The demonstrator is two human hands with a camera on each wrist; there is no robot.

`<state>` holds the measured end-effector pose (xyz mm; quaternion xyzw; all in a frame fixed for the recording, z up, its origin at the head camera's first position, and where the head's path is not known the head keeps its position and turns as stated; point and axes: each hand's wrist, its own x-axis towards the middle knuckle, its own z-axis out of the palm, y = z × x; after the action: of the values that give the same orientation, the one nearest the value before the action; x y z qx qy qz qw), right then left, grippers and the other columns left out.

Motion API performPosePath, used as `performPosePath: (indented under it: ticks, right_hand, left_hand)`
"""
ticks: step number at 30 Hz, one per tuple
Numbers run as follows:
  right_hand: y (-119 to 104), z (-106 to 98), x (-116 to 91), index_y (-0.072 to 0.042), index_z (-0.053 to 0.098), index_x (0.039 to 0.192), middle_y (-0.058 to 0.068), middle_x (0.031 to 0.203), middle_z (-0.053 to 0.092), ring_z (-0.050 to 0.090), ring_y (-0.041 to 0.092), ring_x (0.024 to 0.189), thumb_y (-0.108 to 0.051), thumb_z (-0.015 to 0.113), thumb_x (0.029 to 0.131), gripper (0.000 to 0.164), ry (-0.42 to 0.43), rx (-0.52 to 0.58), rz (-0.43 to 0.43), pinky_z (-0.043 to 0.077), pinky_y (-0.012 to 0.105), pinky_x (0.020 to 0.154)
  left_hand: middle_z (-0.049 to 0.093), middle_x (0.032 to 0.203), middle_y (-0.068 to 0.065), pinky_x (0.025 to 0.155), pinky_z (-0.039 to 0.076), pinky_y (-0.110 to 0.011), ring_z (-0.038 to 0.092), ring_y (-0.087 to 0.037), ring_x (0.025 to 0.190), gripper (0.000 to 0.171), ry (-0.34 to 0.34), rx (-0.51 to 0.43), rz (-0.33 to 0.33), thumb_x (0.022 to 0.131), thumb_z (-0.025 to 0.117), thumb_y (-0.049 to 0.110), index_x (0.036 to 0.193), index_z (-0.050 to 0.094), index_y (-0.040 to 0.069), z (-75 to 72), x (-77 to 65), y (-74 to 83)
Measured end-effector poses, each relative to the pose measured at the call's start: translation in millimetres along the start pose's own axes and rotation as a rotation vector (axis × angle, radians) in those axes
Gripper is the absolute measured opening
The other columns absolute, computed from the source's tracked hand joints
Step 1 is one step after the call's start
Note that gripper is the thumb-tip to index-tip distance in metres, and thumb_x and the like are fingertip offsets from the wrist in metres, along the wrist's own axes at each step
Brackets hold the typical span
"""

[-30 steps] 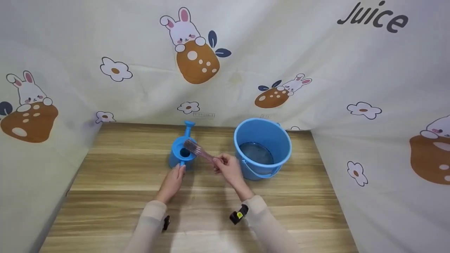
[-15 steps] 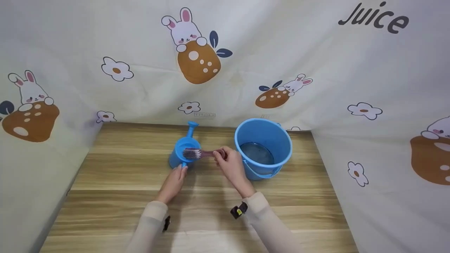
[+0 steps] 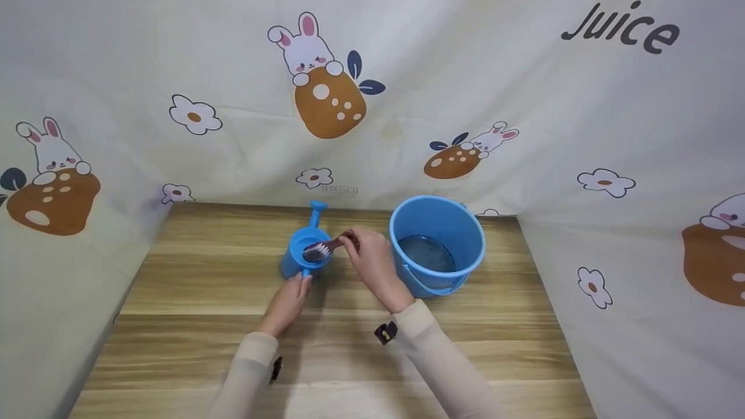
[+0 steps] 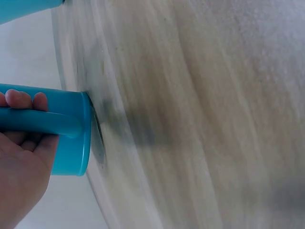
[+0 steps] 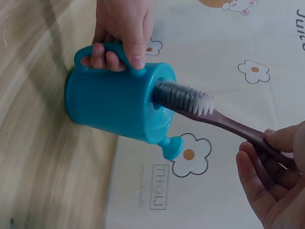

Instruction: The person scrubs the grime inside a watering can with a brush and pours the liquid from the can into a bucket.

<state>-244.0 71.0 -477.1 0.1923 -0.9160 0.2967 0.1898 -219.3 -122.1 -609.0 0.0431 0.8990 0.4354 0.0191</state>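
A small blue watering can stands on the wooden table, its spout toward the back wall. My left hand grips its handle, fingers curled through the loop, as the right wrist view shows. Between thumb and fingers my right hand pinches the handle of a dark reddish-brown brush. The brush's bristles are grey near the tip and white toward the handle. Its tip dips into the opening in the can's top, and the part inside is hidden.
A larger blue bucket stands just right of my right hand, with what looks like dark water at its bottom and its handle hanging down in front. Pale printed cloth rises behind and on both sides of the wooden table.
My right hand has risen slightly and turned the brush, so its head now slopes down into the can's opening instead of lying above it. The left hand and can have barely shifted.
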Motion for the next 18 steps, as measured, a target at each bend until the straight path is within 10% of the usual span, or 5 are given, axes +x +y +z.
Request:
performPosePath:
  ticks: [9, 18]
  right_hand:
    - [-17, -3, 16, -0.012, 0.069, 0.099, 0.001, 0.091, 0.075, 0.072, 0.014, 0.081, -0.021, 0.062, 0.099, 0.012, -0.059, -0.060, -0.113, 0.058, 0.030, 0.075]
    - [-26, -7, 32, -0.013, 0.069, 0.100, 0.000, 0.092, 0.076, 0.072, 0.017, 0.081, -0.024, 0.061, 0.100, 0.013, -0.143, -0.143, -0.032, 0.058, 0.032, 0.072]
  left_hand:
    - [0.049, 0.073, -0.002, 0.064, 0.043, -0.035, 0.046, -0.015, 0.064, 0.029, 0.003, 0.073, -0.007, 0.108, 0.041, 0.021, 0.086, 0.053, 0.007, -1.1, 1.8, 7.7]
    - [0.051, 0.076, -0.003, 0.067, 0.045, -0.038, 0.047, -0.016, 0.067, 0.027, -0.015, 0.103, -0.005, 0.108, 0.042, 0.021, 0.089, 0.053, 0.006, -1.8, 1.9, 5.2]
